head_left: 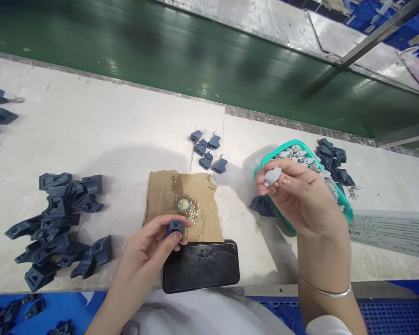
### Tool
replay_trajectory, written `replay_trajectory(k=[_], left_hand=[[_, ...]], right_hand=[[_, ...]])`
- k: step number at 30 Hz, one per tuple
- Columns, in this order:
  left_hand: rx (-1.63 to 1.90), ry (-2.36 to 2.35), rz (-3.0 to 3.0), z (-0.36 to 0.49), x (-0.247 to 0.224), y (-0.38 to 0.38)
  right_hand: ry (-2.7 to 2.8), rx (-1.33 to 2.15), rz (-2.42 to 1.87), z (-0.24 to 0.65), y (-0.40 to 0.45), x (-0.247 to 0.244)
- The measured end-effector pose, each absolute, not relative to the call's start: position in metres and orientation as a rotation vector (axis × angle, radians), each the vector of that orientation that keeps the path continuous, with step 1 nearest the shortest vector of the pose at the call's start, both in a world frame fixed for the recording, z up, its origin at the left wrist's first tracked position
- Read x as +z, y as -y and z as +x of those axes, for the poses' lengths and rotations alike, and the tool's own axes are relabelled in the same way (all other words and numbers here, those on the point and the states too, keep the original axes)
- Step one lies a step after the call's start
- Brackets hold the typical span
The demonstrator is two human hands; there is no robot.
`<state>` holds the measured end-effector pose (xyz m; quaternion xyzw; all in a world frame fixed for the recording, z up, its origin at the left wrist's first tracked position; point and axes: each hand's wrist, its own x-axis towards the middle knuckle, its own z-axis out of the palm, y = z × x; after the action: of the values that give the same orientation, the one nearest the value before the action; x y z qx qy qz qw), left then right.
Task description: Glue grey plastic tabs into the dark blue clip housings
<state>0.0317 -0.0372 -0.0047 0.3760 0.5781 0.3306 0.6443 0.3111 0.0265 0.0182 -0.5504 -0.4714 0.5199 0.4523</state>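
My left hand (150,251) pinches a dark blue-grey plastic part (175,227) with a hole in its face, over the lower edge of a cardboard piece (206,186). A wet, shiny blob with a round pale centre (183,204) sits on that cardboard. Raised at the right, my right hand (300,195) holds a small light-grey plastic piece (273,176) between thumb and fingers. Behind this hand stands a teal basket (295,142) with many similar light-grey pieces (293,151) in it, partly hidden by the hand.
A black phone (202,267) lies below the cardboard. Dark parts form a heap (56,209) at left, a small group (207,151) beyond the cardboard and another pile (331,156) right of the basket. A printed sheet (391,232) lies at right; a green belt (160,56) runs behind.
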Motion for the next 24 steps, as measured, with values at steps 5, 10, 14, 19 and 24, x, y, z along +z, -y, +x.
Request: replay_trajectory(k=[5, 10, 14, 19, 24], left_hand=[[0.768, -1.262, 0.820, 0.032, -0.009, 0.040], [0.799, -1.260, 0.883, 0.032, -0.017, 0.043], [0.803, -1.246, 1.031, 0.025, -0.031, 0.046], [0.786, -1.220, 1.204, 0.018, -0.040, 0.048], [0.811, -1.214, 1.159, 0.019, -0.036, 0.045]], right_hand=[[1.204, 1.448, -1.226, 0.279, -0.027, 0.001], [1.417, 1.313, -1.243, 0.254, -0.018, -0.018], [1.689, 1.088, -1.225, 0.239, -0.011, -0.027], [1.959, 0.858, -1.079, 0.231, -0.011, -0.034], [2.025, 0.820, -1.073, 0.230, -0.012, -0.035]])
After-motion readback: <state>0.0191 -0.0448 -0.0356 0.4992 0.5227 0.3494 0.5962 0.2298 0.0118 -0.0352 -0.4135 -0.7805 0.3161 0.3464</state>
